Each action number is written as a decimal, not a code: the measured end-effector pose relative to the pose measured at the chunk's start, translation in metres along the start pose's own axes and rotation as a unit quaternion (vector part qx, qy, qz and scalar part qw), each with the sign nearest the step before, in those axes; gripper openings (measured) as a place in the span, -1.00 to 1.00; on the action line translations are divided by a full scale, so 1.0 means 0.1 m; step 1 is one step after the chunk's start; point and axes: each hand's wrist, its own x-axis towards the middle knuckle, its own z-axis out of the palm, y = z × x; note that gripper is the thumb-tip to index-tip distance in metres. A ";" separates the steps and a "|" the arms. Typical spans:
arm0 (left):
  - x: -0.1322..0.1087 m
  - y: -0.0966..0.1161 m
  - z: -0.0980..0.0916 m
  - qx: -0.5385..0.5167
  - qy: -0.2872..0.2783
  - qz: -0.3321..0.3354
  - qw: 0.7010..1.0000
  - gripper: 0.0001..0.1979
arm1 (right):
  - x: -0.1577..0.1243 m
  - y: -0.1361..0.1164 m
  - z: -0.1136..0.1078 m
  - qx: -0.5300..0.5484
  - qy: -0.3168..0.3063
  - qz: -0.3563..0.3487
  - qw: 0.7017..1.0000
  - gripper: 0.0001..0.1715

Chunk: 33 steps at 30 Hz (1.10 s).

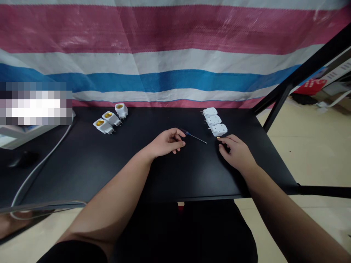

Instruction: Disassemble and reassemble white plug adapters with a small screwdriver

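Observation:
My left hand (170, 141) rests over the middle of the black table with loosely curled fingers apart, nothing visible in them. By its fingertips lies a screwdriver (197, 138), dark-blue handle toward the hand and metal tip pointing right. Also open, my right hand (236, 151) has its thumb and fingers apart. A small brass-coloured piece (218, 137) shows at its index fingertip; I cannot tell whether they touch. Just beyond it, three white plug adapters (219, 129) lie in a slanted row, prongs facing left. Three white plug-in lamp sockets (103, 126) with brass-coloured interiors stand at the back left.
The black table (186, 175) meets a striped plastic sheet (164, 62) at its back. A white cable (45, 159) runs down the left side, near a dark computer mouse (23, 159) and a pixelated bright area. A black metal frame (296, 75) rises at the right.

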 end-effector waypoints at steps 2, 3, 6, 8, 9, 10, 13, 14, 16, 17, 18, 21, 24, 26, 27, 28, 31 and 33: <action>0.00 0.01 -0.01 0.003 0.003 0.006 1.000 -0.64 | 0.00 0.00 0.00 0.005 0.002 0.004 1.000 -0.68; 0.00 0.01 -0.01 0.006 0.007 0.009 1.000 -0.64 | 0.00 0.00 0.00 0.009 0.003 0.006 1.000 -0.67; -0.02 0.03 -0.06 0.055 0.046 0.035 0.997 -0.68 | -0.01 0.00 -0.01 0.024 0.002 0.014 1.000 -0.69; -0.05 0.07 -0.12 0.135 0.110 0.064 0.983 -0.75 | -0.02 0.00 -0.02 0.034 -0.002 0.021 0.999 -0.71; -0.06 0.09 -0.17 0.181 0.153 0.075 0.969 -0.79 | -0.03 0.00 -0.02 0.038 -0.001 0.024 0.999 -0.73; -0.08 0.12 -0.22 0.227 0.198 0.078 0.950 -0.82 | -0.03 -0.01 -0.03 0.043 0.001 0.027 0.999 -0.75; -0.11 0.25 -0.46 0.347 0.332 0.062 0.875 -0.85 | -0.02 -0.10 -0.04 0.059 0.017 0.013 0.998 -0.82; -0.12 0.30 -0.56 0.392 0.366 0.056 0.842 -0.84 | -0.01 -0.15 -0.05 0.066 0.023 0.001 0.998 -0.83; -0.11 0.40 -0.79 0.463 0.412 0.026 0.784 -0.79 | 0.02 -0.29 -0.05 0.081 0.029 -0.032 0.996 -0.84; -0.10 0.44 -0.92 0.490 0.434 0.005 0.756 -0.72 | 0.04 -0.37 -0.06 0.094 0.023 -0.050 0.994 -0.82; -0.08 0.48 -1.04 0.512 0.445 -0.023 0.735 -0.64 | 0.06 -0.45 -0.05 0.110 0.008 -0.070 0.991 -0.81; -0.01 0.56 -1.39 0.544 0.421 -0.146 0.711 -0.43 | 0.18 -0.67 -0.03 0.139 -0.031 -0.112 0.984 -0.72; 0.10 0.59 -1.57 0.587 0.340 -0.238 0.695 -0.47 | 0.35 -0.81 0.06 0.129 -0.039 -0.114 0.984 -0.66; 0.18 0.59 -1.57 0.620 0.309 -0.237 0.681 -0.48 | 0.49 -0.86 0.15 0.119 -0.041 -0.101 0.987 -0.63; 0.21 0.58 -1.54 0.631 0.292 -0.226 0.682 -0.46 | 0.55 -0.87 0.20 0.114 -0.046 -0.092 0.988 -0.63; 0.25 0.57 -1.48 0.638 0.273 -0.211 0.689 -0.44 | 0.62 -0.89 0.25 0.111 -0.053 -0.080 0.989 -0.62; 0.35 0.51 -1.25 0.645 0.205 -0.131 0.724 -0.49 | 0.82 -0.94 0.39 0.097 -0.086 -0.041 0.991 -0.65; 0.39 0.45 -1.06 0.617 0.221 -0.085 0.751 -0.51 | 0.94 -0.98 0.43 0.081 -0.120 -0.012 0.989 -0.69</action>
